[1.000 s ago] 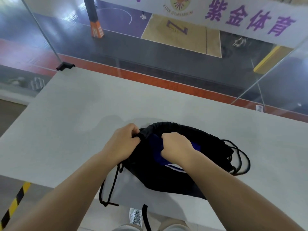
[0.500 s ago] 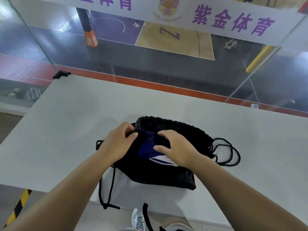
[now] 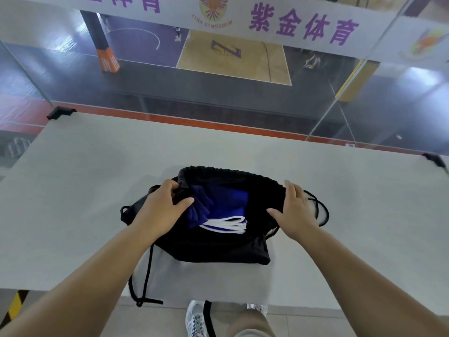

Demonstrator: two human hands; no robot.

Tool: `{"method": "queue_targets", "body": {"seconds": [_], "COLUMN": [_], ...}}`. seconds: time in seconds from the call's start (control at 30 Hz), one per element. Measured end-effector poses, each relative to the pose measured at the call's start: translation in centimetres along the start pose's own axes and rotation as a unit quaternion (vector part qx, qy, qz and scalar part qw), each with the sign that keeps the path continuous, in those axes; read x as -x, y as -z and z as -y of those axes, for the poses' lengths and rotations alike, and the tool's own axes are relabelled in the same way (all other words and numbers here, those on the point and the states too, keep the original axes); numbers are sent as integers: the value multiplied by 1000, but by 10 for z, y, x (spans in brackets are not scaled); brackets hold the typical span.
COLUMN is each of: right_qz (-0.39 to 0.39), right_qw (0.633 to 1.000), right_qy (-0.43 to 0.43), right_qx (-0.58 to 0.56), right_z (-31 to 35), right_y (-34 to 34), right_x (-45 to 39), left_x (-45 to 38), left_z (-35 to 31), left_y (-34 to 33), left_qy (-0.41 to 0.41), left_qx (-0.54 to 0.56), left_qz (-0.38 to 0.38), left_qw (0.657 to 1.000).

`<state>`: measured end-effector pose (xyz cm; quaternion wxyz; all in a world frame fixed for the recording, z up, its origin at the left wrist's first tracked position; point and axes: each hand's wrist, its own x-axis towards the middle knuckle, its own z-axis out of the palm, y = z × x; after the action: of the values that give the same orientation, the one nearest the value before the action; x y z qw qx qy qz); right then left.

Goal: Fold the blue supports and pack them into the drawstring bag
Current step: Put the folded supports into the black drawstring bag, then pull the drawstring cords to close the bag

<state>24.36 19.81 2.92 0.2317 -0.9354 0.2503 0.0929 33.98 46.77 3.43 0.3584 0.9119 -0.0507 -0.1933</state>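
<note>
The soft black drawstring bag is lying near the tabletop front edge, folded blue supports showing in its mouth. The left hand is pinching the gathered rim. The right hand, having left the supports, is now resting flat-fingered on the bag's right side.

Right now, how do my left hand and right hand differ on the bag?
The left hand pinches the drawstring bag rim with curled fingers; the right hand lies with straight fingers on the bag's right side. The left touches the blue supports; the right is clear of them. Both touch the bag.
</note>
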Motion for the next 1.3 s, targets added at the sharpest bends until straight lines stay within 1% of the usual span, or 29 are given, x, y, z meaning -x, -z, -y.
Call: {"method": "queue_targets", "body": {"seconds": [0.1, 0.17, 0.23, 0.33, 0.47, 0.63, 0.8, 0.9, 0.97, 1.03, 1.13, 1.23, 1.3], "right_qz": [59, 58, 51, 41, -21, -88, -137, -184, -210, -212, -214, -246, -279], "right_qw": [994, 992, 995, 999, 997, 990, 986, 979, 975, 976, 976, 967, 955], "right_qy": [-33, -46, -36, 7, 53, 79, 84, 81, 68, 50, 37, 37, 50], "right_qx": [-87, -103, -80, -12, 43, 72, 49, 44, 19, 0, -5, -45, -84], "right_z": [-3, -4, -4, 0, 8, 22, 35, 38, 38, 36, 41, 55, 62], "right_y": [-1, -2, 0, 12, 39, 72, 87, 90, 95, 101, 113, 130, 141], "right_x": [-6, -7, -7, -6, -9, -11, -4, 2, 5, 6, 8, 10, 10], "left_x": [-1, -2, -1, 0, -1, 3, 12, 19, 22, 24, 24, 21, 17], "left_z": [2, 4, 5, 10, 14, 1, -12, -17, -21, -26, -37, -51, -59], "left_y": [-2, -2, -1, 8, 28, 55, 70, 79, 88, 98, 111, 126, 138], "left_qy": [3, 4, 3, 7, 11, -12, -46, -52, -55, -55, -63, -74, -86], "left_qx": [-18, -36, -74, -121, -146, -121, -94, -51, -18, 7, 14, 50, 85], "left_qz": [5, -2, -13, -32, -54, -98, -135, -169, -204, -230, -251, -280, -300], "left_qw": [1000, 999, 997, 992, 988, 988, 985, 983, 977, 972, 966, 956, 946]}}
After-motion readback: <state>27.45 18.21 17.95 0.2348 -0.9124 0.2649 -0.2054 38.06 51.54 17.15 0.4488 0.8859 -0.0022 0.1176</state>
